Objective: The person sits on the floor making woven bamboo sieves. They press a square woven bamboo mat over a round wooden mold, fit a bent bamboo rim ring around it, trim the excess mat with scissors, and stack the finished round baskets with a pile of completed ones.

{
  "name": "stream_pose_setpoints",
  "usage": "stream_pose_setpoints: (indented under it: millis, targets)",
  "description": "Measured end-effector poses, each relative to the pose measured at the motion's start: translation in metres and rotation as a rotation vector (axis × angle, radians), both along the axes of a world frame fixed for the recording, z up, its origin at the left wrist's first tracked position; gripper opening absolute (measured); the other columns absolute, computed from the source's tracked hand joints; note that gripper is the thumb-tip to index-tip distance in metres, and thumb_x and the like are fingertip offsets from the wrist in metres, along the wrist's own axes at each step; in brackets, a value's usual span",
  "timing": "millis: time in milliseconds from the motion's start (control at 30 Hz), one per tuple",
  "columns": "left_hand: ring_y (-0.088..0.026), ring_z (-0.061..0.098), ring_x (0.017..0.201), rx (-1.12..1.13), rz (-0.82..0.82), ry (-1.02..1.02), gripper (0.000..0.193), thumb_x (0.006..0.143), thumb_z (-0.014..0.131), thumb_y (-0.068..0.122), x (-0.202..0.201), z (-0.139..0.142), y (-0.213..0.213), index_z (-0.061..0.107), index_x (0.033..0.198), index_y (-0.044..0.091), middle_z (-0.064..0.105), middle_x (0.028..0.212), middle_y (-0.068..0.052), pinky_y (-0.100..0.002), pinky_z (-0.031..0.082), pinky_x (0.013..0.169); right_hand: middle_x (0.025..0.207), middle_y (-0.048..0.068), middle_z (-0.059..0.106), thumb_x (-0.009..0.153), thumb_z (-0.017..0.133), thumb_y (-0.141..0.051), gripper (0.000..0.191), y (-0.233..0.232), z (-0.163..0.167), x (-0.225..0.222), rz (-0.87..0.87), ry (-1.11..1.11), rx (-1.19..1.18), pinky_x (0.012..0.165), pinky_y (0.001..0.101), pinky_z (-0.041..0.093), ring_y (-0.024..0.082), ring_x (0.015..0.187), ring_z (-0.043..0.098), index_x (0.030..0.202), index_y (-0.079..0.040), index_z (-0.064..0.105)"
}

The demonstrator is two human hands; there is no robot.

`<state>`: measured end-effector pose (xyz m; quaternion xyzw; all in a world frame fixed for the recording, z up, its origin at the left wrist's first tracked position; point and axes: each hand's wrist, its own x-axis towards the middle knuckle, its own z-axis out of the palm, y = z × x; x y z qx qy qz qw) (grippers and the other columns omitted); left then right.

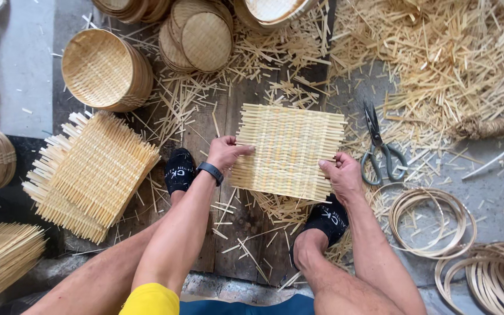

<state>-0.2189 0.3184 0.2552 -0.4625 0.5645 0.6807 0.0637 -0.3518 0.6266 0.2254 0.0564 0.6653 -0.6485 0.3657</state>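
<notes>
Woven bamboo mat (pixel 288 149), gripped between left hand (pixel 227 153), right hand (pixel 340 174)

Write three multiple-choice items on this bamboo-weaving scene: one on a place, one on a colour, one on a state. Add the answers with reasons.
1. Where do the scissors lie?
A. Right of the woven mat
B. On the mat stack
C. Inside a round basket

2. What colour is the wristband on the left hand?
A. Red
B. Black
C. White

3. How is the woven mat held?
A. Left hand only
B. Both hands grip opposite edges
C. Untouched

Answers:
1 A: the scissors rest on the floor just right of the mat.
2 B: the band is black.
3 B: the left hand grips the left edge, and the right hand grips the lower right corner.
</notes>
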Motion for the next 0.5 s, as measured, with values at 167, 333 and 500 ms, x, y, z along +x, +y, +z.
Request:
stream_pose_setpoints:
  millis: [167,333,500]
  targets:
    - [-0.014,0.073,0.078,-0.011,0.037,0.022,0.048,0.07,0.091,0.007,0.007,-0.008,0.009,0.069,0.11,-0.007,0.078,0.094,-0.013,-0.027,0.059,0.07,0.093,0.008,0.074,0.088,0.077,-0.003,0.024,0.004,-0.003,0.005,-0.017,-0.005,0.003,0.062,0.0222,0.055,0.008,0.072,0.066,0.108,0.002,0.066]
    - [-0.016,0.074,0.084,-0.09,0.032,-0.02,0.069,0.066,0.093,0.015,0.011,-0.006,0.011,0.062,0.123,-0.009,0.077,0.099,-0.014,-0.027,0.06,0.073,0.095,0.007,0.075,0.086,0.077,-0.003,0.027,0.004,0.006,0.012,-0.066,-0.02,-0.034,0.068,0.0219,0.058,0.008,0.076,0.069,0.11,0.002,0.066]
    - [-0.017,0.072,0.093,-0.276,-0.123,-0.125,0.081,0.065,0.092,0.029,0.022,0.002,0.013,0.062,0.131,-0.005,0.076,0.105,-0.011,-0.029,0.058,0.08,0.098,0.006,0.074,0.085,0.079,-0.005,0.034,0.007,0.013,0.028,-0.122,0.031,-0.044,0.073,0.022,0.058,0.009,0.082,0.069,0.116,0.003,0.067]
